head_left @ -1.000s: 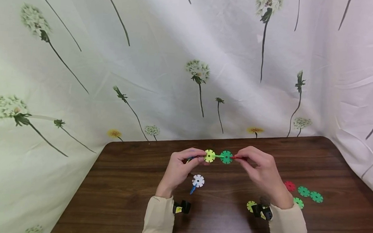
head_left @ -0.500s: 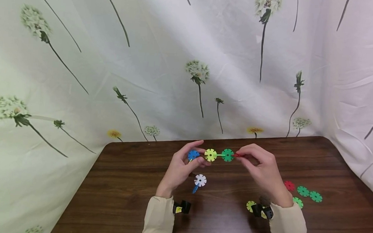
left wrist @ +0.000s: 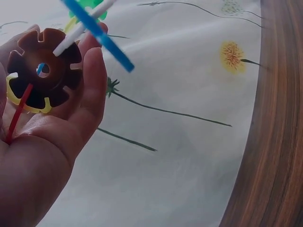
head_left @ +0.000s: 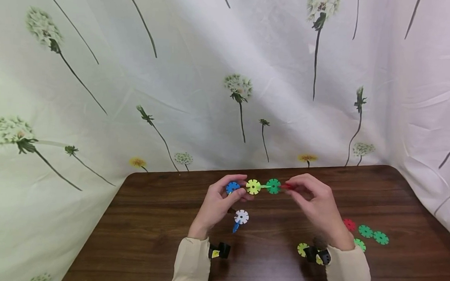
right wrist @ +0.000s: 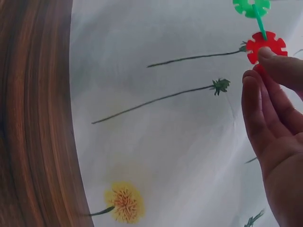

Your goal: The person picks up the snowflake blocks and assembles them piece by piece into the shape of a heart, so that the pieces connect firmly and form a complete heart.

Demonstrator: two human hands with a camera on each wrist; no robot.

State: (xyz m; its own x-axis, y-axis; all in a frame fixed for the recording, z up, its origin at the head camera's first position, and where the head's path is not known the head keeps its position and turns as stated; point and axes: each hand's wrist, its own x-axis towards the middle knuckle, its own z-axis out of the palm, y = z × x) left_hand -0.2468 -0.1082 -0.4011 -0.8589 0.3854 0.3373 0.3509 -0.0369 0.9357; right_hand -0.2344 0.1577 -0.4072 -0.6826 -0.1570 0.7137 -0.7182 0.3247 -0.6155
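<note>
A chain of slotted plastic discs stretches between both hands above the table. My left hand (head_left: pixel 215 203) holds its left part, thumb and fingers around a blue disc (head_left: pixel 232 187). Beside the fingertips sits a yellow disc (head_left: pixel 253 187), joined through an edge-on light green disc (head_left: pixel 263 186) to a dark green disc (head_left: pixel 273 186). My right hand (head_left: pixel 317 202) pinches the red disc (right wrist: pixel 265 47) at the right end. In the left wrist view a brown disc (left wrist: pixel 61 85) lies at the palm, with a red disc (left wrist: pixel 20 113) slotted in. A white disc (head_left: pixel 241 217) with a blue one hangs below.
Loose discs lie on the brown table (head_left: pixel 147 230) at the right: a red disc (head_left: pixel 349 224), two dark green discs (head_left: pixel 365 231), a light green disc (head_left: pixel 360 244) and a yellow disc (head_left: pixel 302 249). Behind the table hangs a dandelion-print cloth (head_left: pixel 198 71).
My left fingers have loosened and shifted, uncovering the blue disc; the index finger rose, then came down a little. The hanging white disc moved slightly right. My right hand keeps its pinch.
</note>
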